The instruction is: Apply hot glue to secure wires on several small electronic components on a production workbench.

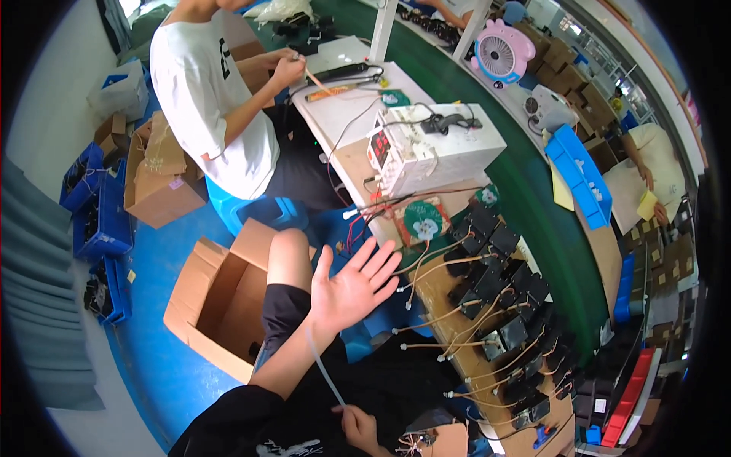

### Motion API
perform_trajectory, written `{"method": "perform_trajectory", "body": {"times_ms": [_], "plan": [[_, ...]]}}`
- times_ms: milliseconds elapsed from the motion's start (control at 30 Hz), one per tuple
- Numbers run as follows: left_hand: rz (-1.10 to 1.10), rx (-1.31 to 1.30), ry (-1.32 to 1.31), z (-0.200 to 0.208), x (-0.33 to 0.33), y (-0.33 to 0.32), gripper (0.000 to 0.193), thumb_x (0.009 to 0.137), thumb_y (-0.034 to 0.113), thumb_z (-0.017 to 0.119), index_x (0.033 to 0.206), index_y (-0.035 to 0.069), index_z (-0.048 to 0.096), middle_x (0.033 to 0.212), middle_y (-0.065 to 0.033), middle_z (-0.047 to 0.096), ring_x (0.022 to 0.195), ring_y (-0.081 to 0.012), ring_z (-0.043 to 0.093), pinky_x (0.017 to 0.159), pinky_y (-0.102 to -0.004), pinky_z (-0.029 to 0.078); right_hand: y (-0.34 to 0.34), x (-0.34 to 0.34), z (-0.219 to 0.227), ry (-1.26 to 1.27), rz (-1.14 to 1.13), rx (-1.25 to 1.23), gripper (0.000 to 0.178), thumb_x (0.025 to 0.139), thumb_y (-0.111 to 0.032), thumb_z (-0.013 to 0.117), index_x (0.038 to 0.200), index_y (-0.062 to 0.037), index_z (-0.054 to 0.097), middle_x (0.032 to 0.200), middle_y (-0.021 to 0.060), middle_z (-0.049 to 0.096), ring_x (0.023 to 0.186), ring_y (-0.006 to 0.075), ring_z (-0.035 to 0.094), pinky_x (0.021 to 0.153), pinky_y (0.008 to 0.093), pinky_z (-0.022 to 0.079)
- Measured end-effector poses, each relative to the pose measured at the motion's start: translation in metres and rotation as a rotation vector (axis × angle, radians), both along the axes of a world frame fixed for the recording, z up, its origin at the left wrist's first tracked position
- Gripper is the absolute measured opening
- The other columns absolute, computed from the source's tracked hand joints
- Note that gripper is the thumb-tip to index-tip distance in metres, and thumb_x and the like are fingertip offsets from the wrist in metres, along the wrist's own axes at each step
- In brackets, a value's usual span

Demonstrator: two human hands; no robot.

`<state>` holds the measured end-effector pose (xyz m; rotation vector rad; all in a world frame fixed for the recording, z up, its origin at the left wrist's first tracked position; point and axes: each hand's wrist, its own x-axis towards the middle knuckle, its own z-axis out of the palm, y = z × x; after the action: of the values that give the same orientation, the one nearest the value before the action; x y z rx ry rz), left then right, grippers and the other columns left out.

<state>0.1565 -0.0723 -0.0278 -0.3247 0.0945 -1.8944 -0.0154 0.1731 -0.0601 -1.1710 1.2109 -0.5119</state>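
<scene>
My left hand (352, 293) is held up with its palm showing and its fingers spread, holding nothing. A thin, translucent pale strip (327, 373) crosses my left wrist. Its lower end is pinched in my right hand (359, 428), low in front of my dark shirt. Whether the strip goes around the wrist or only lies against it, I cannot tell. Just beyond my left fingertips, a round green circuit board (424, 221) sits at the bench edge. To the right, several black box-shaped parts (487, 282) with pale cables and white connectors stand in rows on a cardboard-covered surface.
An open cardboard box (221, 297) stands on the blue floor at left. A white power unit (434, 145) occupies the bench ahead. Beyond it runs a green conveyor belt (560, 289) with a blue tray (579, 175) alongside. A co-worker in a white shirt (209, 99) sits at the upper left.
</scene>
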Motion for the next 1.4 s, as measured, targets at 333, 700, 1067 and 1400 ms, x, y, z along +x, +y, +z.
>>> {"method": "perform_trajectory", "body": {"times_ms": [333,700,1067,1400], "plan": [[0.000,-0.003,-0.078,-0.001,0.006,0.006,0.066,0.097,0.057,0.044,0.146,0.013,0.046,0.159,-0.0106,0.034,0.148,-0.0270,0.028,0.118,-0.0447,0.023,0.003,-0.001,0.020,0.029,-0.060,-0.230,0.021,0.094,-0.004,0.050,0.102,-0.0029,0.070,0.058,-0.0005,0.050,0.047,0.0100,0.038,0.046,0.0238,0.033],[-0.024,-0.079,-0.082,0.000,0.008,0.011,0.065,0.096,0.052,0.045,0.148,0.013,0.044,0.160,-0.0110,0.032,0.150,-0.0276,0.023,0.118,-0.0461,0.021,0.005,0.006,0.028,-0.056,-0.219,0.023,0.023,0.097,-0.005,0.048,0.102,-0.0016,0.070,0.057,-0.0014,0.049,0.048,0.0060,0.039,0.046,0.0215,0.034],[-0.059,-0.146,-0.062,-0.003,0.002,0.005,0.068,0.096,0.053,0.045,0.150,0.013,0.039,0.163,-0.0117,0.023,0.152,-0.0283,0.016,0.121,-0.0478,0.015,-0.016,0.038,0.002,-0.111,-0.100,-0.031,0.020,0.095,-0.009,0.053,0.099,0.0020,0.070,0.080,0.0083,0.070,0.066,0.0158,0.057,0.065,0.0266,0.047],[-0.024,0.209,0.000,-0.010,0.007,0.017,0.068,0.094,0.057,0.046,0.147,0.014,0.046,0.157,-0.0124,0.037,0.149,-0.0307,0.026,0.116,-0.0537,0.022,-0.020,0.028,0.041,-0.097,-0.357,-0.080,0.021,0.095,-0.011,0.054,0.099,0.0015,0.071,0.085,0.0089,0.071,0.074,0.0172,0.060,0.071,0.0280,0.048]]}}
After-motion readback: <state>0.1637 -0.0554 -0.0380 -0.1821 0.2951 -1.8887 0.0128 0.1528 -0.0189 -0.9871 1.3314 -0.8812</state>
